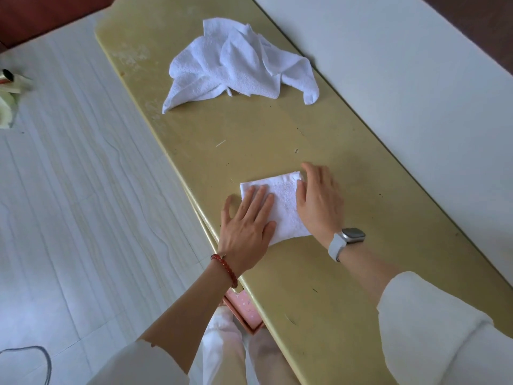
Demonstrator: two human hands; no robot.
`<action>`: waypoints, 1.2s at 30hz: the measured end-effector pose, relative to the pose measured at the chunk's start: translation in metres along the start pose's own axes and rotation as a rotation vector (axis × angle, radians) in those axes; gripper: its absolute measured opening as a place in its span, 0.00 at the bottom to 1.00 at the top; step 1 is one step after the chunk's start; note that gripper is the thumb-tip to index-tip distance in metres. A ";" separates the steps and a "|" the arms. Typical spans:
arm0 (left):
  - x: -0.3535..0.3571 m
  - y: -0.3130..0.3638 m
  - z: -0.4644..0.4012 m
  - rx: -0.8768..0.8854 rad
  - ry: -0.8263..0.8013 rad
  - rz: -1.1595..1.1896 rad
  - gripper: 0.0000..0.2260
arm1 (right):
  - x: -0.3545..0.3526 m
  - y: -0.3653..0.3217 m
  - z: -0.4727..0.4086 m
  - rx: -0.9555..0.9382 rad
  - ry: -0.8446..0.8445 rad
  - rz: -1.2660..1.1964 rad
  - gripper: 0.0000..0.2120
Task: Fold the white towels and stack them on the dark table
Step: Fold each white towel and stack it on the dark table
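Folded towel [280,202] lying flat near the front edge of the yellowish table [319,287]. Left hand [245,226] pressing flat on its left side, fingers straight. Right hand [319,202] resting along its right edge, watch [351,236] on the wrist. Farther back, crumpled towels [238,65] heaped loosely, well apart from the folded one.

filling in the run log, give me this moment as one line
left hand flat on folded towel | right hand flat on its right edge | unfolded towels heaped farther along table
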State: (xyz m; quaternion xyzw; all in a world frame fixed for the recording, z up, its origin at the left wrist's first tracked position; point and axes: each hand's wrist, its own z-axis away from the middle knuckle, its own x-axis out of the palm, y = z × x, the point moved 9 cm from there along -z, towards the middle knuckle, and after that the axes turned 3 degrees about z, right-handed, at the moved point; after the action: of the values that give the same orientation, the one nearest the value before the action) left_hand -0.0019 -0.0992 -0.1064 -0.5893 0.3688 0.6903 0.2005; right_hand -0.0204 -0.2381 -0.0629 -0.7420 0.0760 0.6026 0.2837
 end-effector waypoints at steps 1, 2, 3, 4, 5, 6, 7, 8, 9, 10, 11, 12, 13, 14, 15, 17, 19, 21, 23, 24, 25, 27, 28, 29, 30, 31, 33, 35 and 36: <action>0.002 -0.001 0.000 0.005 -0.014 -0.006 0.22 | -0.006 -0.007 0.007 -0.110 0.080 0.068 0.15; 0.004 -0.001 0.000 0.010 -0.023 -0.012 0.22 | -0.007 -0.013 0.016 -0.217 0.119 0.110 0.16; 0.005 -0.001 -0.001 0.015 -0.031 -0.014 0.23 | -0.002 -0.017 0.024 -0.307 0.101 0.131 0.17; 0.005 -0.002 -0.001 0.017 -0.036 -0.015 0.23 | 0.006 -0.019 0.031 -0.367 0.059 0.137 0.17; 0.006 -0.002 -0.001 0.016 -0.039 -0.016 0.23 | 0.015 -0.018 0.036 -0.398 -0.007 0.151 0.18; 0.006 -0.003 -0.001 0.016 -0.041 -0.023 0.23 | 0.024 -0.014 0.040 -0.405 -0.088 0.182 0.19; 0.006 -0.004 0.000 0.018 -0.043 -0.036 0.23 | 0.032 -0.008 0.044 -0.404 -0.166 0.226 0.21; 0.006 -0.006 0.001 0.025 -0.044 -0.052 0.24 | 0.038 -0.001 0.046 -0.403 -0.223 0.265 0.22; 0.006 -0.007 0.002 0.034 -0.043 -0.066 0.24 | 0.042 0.005 0.048 -0.401 -0.267 0.294 0.23; 0.006 -0.009 0.003 0.044 -0.047 -0.075 0.24 | 0.044 0.010 0.049 -0.402 -0.295 0.316 0.24; 0.005 -0.010 0.003 0.052 -0.056 -0.082 0.25 | 0.047 0.014 0.049 -0.405 -0.317 0.337 0.24; 0.005 -0.010 0.002 0.059 -0.061 -0.089 0.25 | 0.048 0.016 0.049 -0.407 -0.330 0.352 0.25; 0.005 -0.010 0.002 0.062 -0.058 -0.087 0.25 | 0.049 0.017 0.049 -0.403 -0.346 0.360 0.25; 0.004 -0.011 0.002 0.056 -0.044 -0.065 0.26 | 0.050 0.017 0.050 -0.394 -0.362 0.359 0.25; 0.002 -0.013 0.003 0.030 -0.013 -0.013 0.26 | 0.050 0.016 0.050 -0.385 -0.369 0.354 0.25; -0.008 -0.024 0.010 -0.097 0.106 0.158 0.26 | 0.046 0.011 0.049 -0.375 -0.350 0.324 0.25; -0.024 -0.039 0.027 -0.255 0.274 0.309 0.23 | 0.036 0.005 0.047 -0.370 -0.290 0.250 0.24; -0.035 -0.046 0.044 -0.375 0.389 0.386 0.19 | 0.027 -0.008 0.045 -0.399 -0.214 0.191 0.22; -0.035 -0.047 0.052 -0.466 0.368 0.454 0.18 | 0.028 -0.023 0.044 -0.455 -0.209 0.174 0.21; -0.032 -0.046 0.053 -0.496 0.338 0.480 0.19 | 0.034 -0.028 0.044 -0.476 -0.237 0.168 0.22; -0.029 -0.044 0.054 -0.505 0.310 0.497 0.19 | 0.040 -0.031 0.045 -0.487 -0.273 0.164 0.22; -0.026 -0.038 0.053 -0.457 0.289 0.525 0.19 | 0.053 -0.031 0.046 -0.489 -0.343 0.173 0.24; -0.024 -0.034 0.052 -0.419 0.286 0.548 0.19 | 0.057 -0.029 0.046 -0.484 -0.365 0.181 0.25; -0.023 -0.030 0.051 -0.381 0.281 0.575 0.18 | 0.059 -0.026 0.046 -0.480 -0.377 0.188 0.26; -0.023 -0.027 0.050 -0.342 0.277 0.598 0.18 | 0.061 -0.025 0.046 -0.478 -0.385 0.190 0.27; -0.023 -0.023 0.049 -0.300 0.280 0.609 0.17 | 0.062 -0.024 0.045 -0.476 -0.394 0.193 0.28; -0.026 -0.017 0.047 -0.241 0.299 0.621 0.13 | 0.062 -0.024 0.045 -0.475 -0.410 0.201 0.29; -0.031 -0.018 0.043 -0.244 0.295 0.670 0.12 | 0.062 -0.024 0.044 -0.472 -0.417 0.208 0.30; -0.032 -0.018 0.040 -0.253 0.281 0.697 0.13 | 0.063 -0.024 0.044 -0.470 -0.419 0.213 0.30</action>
State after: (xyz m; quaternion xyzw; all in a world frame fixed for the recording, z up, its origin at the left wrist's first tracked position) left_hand -0.0087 -0.0522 -0.0792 -0.5375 0.4826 0.6697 -0.1724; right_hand -0.0311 -0.1813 -0.1188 -0.6350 -0.0478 0.7695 0.0495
